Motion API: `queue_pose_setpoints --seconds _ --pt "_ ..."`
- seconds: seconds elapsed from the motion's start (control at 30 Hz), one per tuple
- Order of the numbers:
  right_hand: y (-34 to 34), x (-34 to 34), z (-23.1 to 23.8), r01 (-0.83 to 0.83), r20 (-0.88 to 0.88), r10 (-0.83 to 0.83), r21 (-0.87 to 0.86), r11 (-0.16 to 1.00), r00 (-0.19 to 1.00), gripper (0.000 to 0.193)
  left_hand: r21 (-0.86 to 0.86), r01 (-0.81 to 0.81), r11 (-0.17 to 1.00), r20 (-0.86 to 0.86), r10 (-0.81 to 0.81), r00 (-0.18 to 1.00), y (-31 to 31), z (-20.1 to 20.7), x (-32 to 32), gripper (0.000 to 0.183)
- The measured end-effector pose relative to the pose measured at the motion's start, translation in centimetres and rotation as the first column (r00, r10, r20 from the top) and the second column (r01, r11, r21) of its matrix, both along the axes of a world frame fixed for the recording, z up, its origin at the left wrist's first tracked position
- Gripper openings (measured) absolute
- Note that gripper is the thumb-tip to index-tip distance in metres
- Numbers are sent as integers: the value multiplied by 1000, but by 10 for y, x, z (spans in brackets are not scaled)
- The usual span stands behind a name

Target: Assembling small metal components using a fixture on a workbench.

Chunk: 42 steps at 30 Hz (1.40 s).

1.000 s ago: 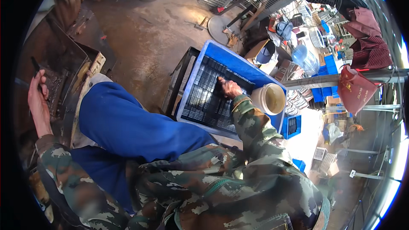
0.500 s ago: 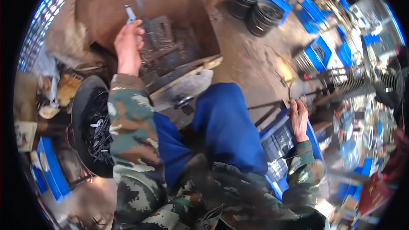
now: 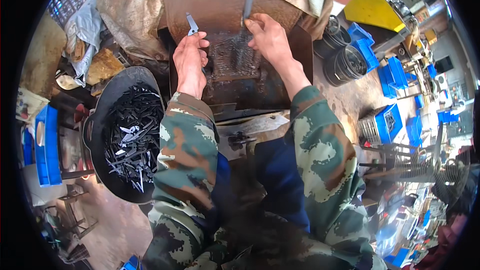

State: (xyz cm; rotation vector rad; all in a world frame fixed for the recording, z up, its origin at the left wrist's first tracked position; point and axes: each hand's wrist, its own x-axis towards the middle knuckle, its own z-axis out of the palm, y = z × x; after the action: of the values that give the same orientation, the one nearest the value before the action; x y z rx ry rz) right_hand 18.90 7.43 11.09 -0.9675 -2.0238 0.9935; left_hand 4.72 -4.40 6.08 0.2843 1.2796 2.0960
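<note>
My left hand [image 3: 190,62] is closed on a small flat metal blade [image 3: 191,24] with a hole in it, its tip pointing up. In front of an upright metal bar [image 3: 249,0], my right hand [image 3: 270,40] has its fingers pinched together at the bar's edge. Whether they grip the bar or a small piece there is hidden. Both hands are over a rusty brown metal box [image 3: 295,65], where a dark, gritty block [image 3: 230,55] lies between and below them.
Left of me stands a black tub [image 3: 95,142] heaped with dark blades [image 3: 135,135], a few shiny. Black buckets [image 3: 345,65] and blue bins [image 3: 392,122] are on the right. A fan [image 3: 450,170] stands further right. Sacking [image 3: 132,15] drapes beside the box.
My right hand has come from the blue crate at my right side to the upright bar over the box. The left hand still holds its blade. My view has turned toward the left.
</note>
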Motion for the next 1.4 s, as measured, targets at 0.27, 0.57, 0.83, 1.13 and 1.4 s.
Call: queue_pose_setpoints --seconds 0.27,0.57,0.83,1.13,1.4 --pt "7 -36 -19 36 -9 -35 73 997 999 23 34 -65 997 68 63 996 4 -8 -16 16" --pt "15 -34 -21 -13 -19 14 55 998 1000 23 44 -51 998 79 48 996 5 -4 -18 14" --pt "-2 -10 -17 -56 -118 40 -136 989 992 20 87 9 996 -16 -8 1000 -8 17 -2 21" --pt "-77 98 -23 -609 271 546 293 737 793 26 -262 112 958 -477 -229 849 -16 5 4 30" --pt "-87 131 -57 -665 416 547 223 713 726 41 -770 -46 636 -605 -705 371 -21 -17 5 30"
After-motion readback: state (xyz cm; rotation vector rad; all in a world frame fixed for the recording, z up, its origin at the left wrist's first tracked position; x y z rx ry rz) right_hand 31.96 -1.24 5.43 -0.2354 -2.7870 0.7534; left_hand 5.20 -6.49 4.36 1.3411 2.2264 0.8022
